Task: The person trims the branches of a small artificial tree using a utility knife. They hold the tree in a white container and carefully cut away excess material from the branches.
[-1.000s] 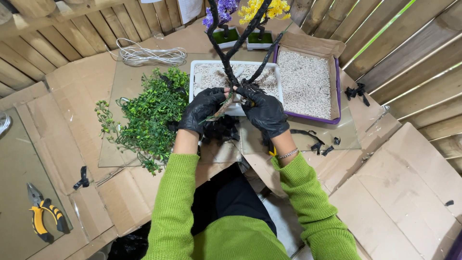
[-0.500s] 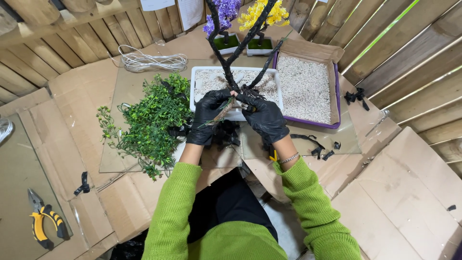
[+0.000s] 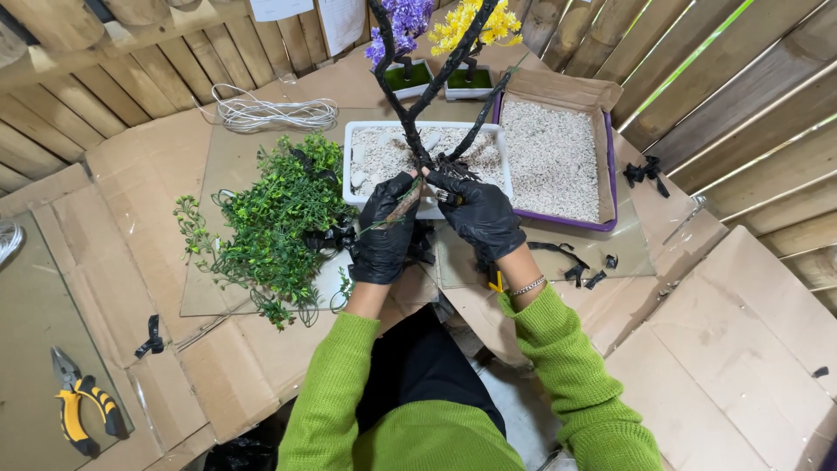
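Beside the purple gravel box, both gloved hands grip a black trunk

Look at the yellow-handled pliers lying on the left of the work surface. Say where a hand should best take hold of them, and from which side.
Grip the pliers by the two yellow and black handles, probably coming from above and the near side. They lie flat on the glass sheet with the bare metal jaws pointing away toward the wall, so the padded handles face the person and nothing lies over them.
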